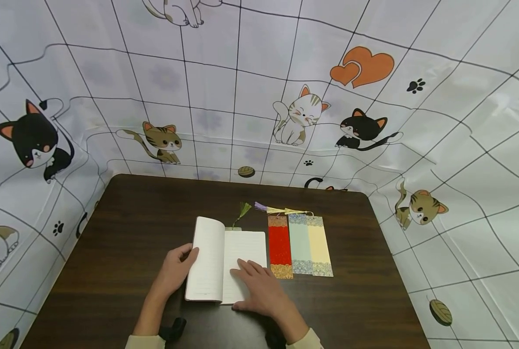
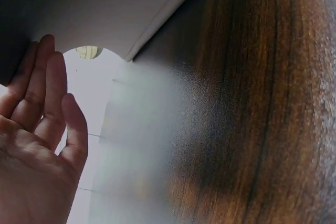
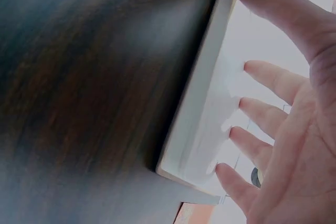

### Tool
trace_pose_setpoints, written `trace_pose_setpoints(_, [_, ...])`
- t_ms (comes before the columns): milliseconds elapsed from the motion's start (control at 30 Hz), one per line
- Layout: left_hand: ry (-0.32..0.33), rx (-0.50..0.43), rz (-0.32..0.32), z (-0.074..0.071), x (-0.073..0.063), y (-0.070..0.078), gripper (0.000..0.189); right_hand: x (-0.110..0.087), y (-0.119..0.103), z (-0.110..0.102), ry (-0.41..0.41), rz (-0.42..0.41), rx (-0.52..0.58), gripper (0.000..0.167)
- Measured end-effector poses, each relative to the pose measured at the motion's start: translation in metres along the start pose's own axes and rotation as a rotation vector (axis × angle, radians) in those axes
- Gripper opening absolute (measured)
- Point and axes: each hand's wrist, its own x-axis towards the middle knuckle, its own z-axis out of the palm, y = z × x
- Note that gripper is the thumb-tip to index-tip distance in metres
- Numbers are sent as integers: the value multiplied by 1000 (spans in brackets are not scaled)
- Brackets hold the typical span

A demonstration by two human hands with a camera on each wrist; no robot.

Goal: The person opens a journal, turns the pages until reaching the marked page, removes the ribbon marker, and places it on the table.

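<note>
An open notebook (image 1: 244, 247) with lined pages lies on a dark wooden table. Its left side is partly raised, and my left hand (image 1: 176, 271) touches that outer edge. In the left wrist view, the fingers (image 2: 55, 85) reach nearly straight to the notebook's shaded underside (image 2: 110, 9). Spread over the lower right page, my right hand (image 1: 261, 291) rests with its fingertips on the paper, the thumb at the bottom edge. A green bookmark (image 1: 233, 228) with a green tassel (image 1: 244, 209) sticks out past the top of the right page; the rest of it is hidden.
Right of the notebook lie a red bookmark (image 1: 279, 246), a pale green bookmark (image 1: 300, 245) and a cream bookmark (image 1: 320, 246), tassels pointing to the back. The table (image 1: 351, 305) meets a cat-print sheet (image 1: 216, 116) behind and at the sides.
</note>
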Motion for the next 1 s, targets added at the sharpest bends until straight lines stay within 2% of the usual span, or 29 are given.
trace_pose_setpoints(233, [16, 6, 9, 4, 0, 1, 28, -3, 0, -4, -20, 1, -4, 81])
trace_pose_setpoints(367, [25, 8, 25, 4, 1, -1, 26, -4, 0, -8, -28, -31, 15, 71])
trace_pose_setpoints(467, [20, 7, 36, 4, 1, -2, 28, -7, 1, -11, -21, -63, 43, 55])
trace_pose_setpoints(667, [14, 0, 36, 4, 2, -3, 31, -10, 3, -12, 37, -120, 56, 5])
trace_pose_setpoints(900, [5, -15, 6, 4, 0, -2, 31, -12, 6, -4, 96, -138, 31, 4])
trace_pose_setpoints(1000, [1, -27, 0, 4, 0, -1, 32, -13, 6, -3, 140, -141, 23, 10])
